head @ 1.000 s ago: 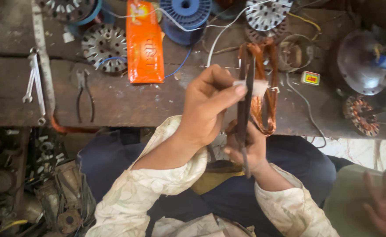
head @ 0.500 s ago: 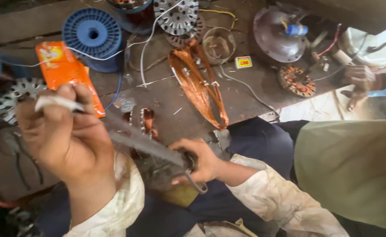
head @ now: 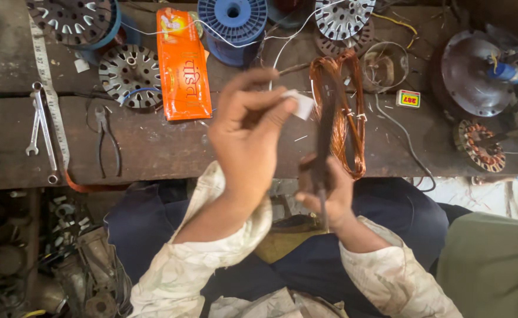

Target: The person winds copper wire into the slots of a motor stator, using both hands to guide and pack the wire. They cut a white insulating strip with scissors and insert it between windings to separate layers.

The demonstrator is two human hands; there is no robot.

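Note:
My left hand is raised over the bench edge, pinching a small white slip between thumb and fingertips. Just right of it and lower, my right hand grips a dark, blurred long-bladed tool like scissors, held nearly upright with its tip close to the slip. Behind the tool, a loop of copper wire coil lies on the wooden bench. Whether the blades touch the slip is hidden by blur.
On the bench lie an orange packet, a blue wire spool, stator plates, pliers, wrenches, a fan motor housing and a wound stator. Another person's olive garment is at the lower right.
My left hand swung from the left to the centre, still pinching the white slip. The dark tool went from slanting across my lap to nearly upright. The view shifted.

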